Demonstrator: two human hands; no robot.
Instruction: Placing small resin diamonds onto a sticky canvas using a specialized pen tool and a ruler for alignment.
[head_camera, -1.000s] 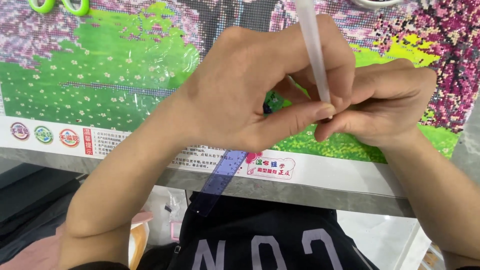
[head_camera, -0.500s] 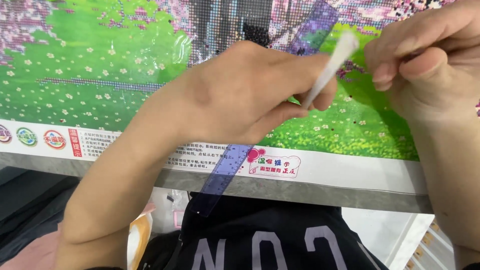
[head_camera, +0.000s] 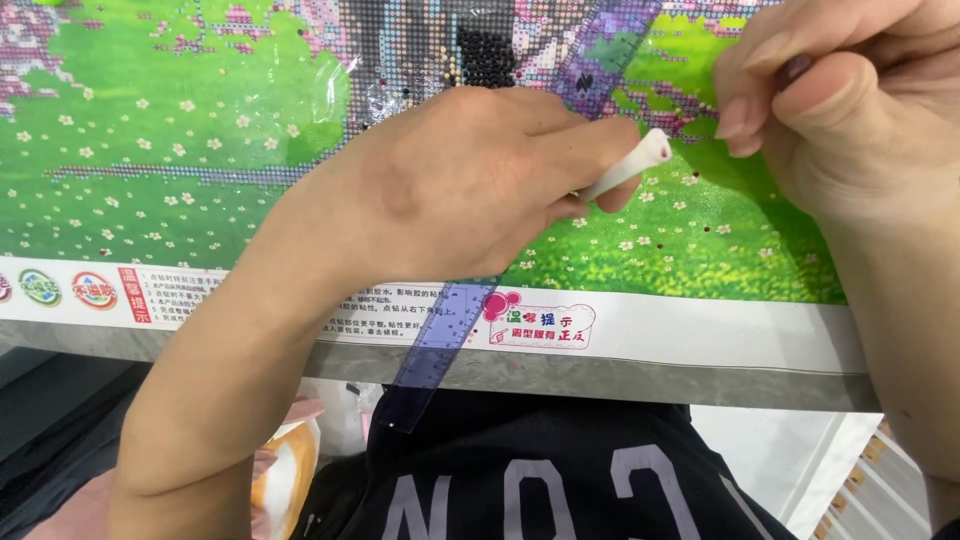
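Head view: left hand (head_camera: 460, 190) pinches a white plastic pen (head_camera: 630, 165) over the green bead canvas (head_camera: 180, 150); right hand (head_camera: 840, 110), fingers pressed together, rests beside the translucent purple ruler (head_camera: 440, 340).

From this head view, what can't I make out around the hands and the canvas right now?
- Pen: its tip is hidden under the left hand.
- Right hand: cut off by the top and right edges; whether the fingertips pinch anything cannot be told.
- Ruler: its middle is covered by the left hand.
- Canvas: its upper part lies beyond the top edge.
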